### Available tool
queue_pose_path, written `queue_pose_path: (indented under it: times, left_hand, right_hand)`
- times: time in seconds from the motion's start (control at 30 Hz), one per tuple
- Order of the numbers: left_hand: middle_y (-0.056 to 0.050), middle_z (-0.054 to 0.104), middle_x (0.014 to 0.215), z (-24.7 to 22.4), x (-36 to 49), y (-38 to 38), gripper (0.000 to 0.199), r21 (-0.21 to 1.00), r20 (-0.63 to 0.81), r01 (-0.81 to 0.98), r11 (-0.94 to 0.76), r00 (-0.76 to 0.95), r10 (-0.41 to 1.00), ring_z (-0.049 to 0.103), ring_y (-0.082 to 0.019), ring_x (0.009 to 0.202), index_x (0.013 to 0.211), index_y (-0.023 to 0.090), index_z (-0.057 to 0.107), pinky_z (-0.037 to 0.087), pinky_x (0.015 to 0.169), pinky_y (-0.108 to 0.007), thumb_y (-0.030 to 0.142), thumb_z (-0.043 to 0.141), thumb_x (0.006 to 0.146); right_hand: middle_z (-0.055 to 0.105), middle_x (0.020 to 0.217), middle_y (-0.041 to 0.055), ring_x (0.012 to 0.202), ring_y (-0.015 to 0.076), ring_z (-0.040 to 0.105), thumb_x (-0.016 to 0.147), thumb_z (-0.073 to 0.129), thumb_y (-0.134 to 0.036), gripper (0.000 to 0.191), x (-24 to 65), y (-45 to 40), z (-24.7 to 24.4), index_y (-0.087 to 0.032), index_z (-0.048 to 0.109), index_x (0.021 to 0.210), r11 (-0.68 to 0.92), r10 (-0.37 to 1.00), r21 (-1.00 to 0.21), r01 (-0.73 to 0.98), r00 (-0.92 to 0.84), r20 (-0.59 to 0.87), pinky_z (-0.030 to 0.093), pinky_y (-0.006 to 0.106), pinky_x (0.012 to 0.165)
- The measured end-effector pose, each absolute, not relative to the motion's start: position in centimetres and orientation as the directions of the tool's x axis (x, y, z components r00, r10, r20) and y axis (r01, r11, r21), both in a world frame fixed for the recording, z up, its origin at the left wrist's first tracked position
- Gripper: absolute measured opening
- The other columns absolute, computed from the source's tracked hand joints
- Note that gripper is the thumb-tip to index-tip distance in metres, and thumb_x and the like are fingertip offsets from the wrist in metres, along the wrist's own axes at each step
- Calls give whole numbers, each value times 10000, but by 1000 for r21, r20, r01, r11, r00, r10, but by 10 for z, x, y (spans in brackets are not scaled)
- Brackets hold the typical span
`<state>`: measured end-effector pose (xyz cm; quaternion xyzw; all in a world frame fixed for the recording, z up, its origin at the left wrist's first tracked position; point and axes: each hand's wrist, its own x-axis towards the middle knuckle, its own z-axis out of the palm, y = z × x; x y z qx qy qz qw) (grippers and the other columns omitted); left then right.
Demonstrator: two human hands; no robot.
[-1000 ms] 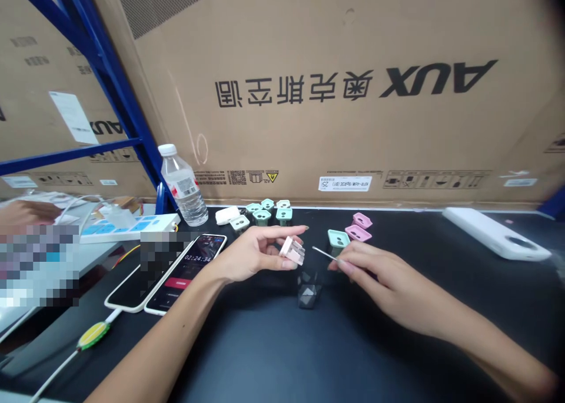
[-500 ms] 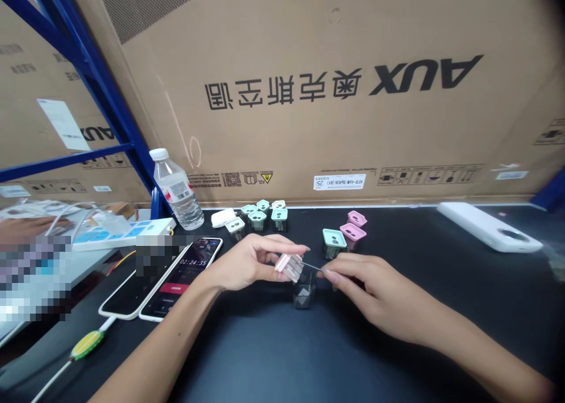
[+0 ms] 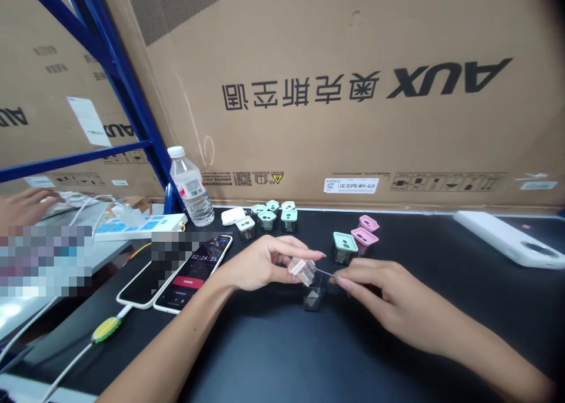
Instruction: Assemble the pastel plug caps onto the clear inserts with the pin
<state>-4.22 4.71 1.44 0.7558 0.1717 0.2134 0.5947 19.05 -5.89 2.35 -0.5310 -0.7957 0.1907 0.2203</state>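
Pale pink, the small block (image 3: 300, 271) sat pinched in the left hand (image 3: 260, 266), close by a dark see-through cup (image 3: 312, 300) on the black surface (image 3: 273, 356), while the right hand (image 3: 384, 288) gripped a slim metal rod (image 3: 326, 273), tip at the block!

I count seven green or pale sharpeners (image 3: 267, 217) and two pink ones (image 3: 365, 237) on my table (image 3: 265, 356); one pale insert (image 3: 301, 270), one dark tub (image 3: 312, 301), one thin rod (image 3: 325, 273); two phones (image 3: 198, 262), one bottle (image 3: 195, 194), one power strip (image 3: 152, 225).
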Motion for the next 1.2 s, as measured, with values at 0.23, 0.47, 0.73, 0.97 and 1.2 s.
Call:
queue_pose_path:
  times: [0.23,0.47,0.73,0.97,1.2]
  left_hand:
    - [-72,584,1123,15,-41,43,358,950,195,-40,-308,850,490,610,-121,811,1165,254,704,499,819,-303,128,632,838]
    - [-91,595,1226,24,-41,40,413,938,215,-34,-346,838,502,556,-198,1105,1239,233,655,452,943,-313,147,657,835]
    - [-40,662,1169,16,-38,41,666,995,88,-44,-89,807,585,603,-170,1064,1368,281,522,428,1002,-352,131,743,758]
    - [-81,695,1087,15,-33,40,454,987,75,41,-156,736,672,628,-200,962,1151,196,689,484,891,-362,241,800,712]
    - [-61,703,903,10,-20,33,283,995,97,-48,-88,661,744,619,-125,783,1021,142,714,505,735,-255,262,756,767]
  right_hand:
    - [693,811,38,757,194,645,978,423,-348,330,189,-63,24,-246,705,841,397,918,-458,795,-345,197,502,300,712]
    - [684,819,-10,743,155,619,997,385,-400,342,183,-65,26,-246,661,866,266,962,-539,799,-257,93,471,286,730]
    - [659,748,-41,696,140,588,988,377,-479,399,186,-68,29,-243,604,759,109,978,-634,766,-198,-71,431,263,667]
    - [592,630,-39,578,119,522,994,373,-430,422,180,-71,31,-220,550,674,163,979,-607,778,-206,-1,387,236,571]
    - [591,606,-26,500,121,499,988,374,-285,340,183,-69,15,-224,550,703,338,924,-334,880,-243,295,328,260,514]
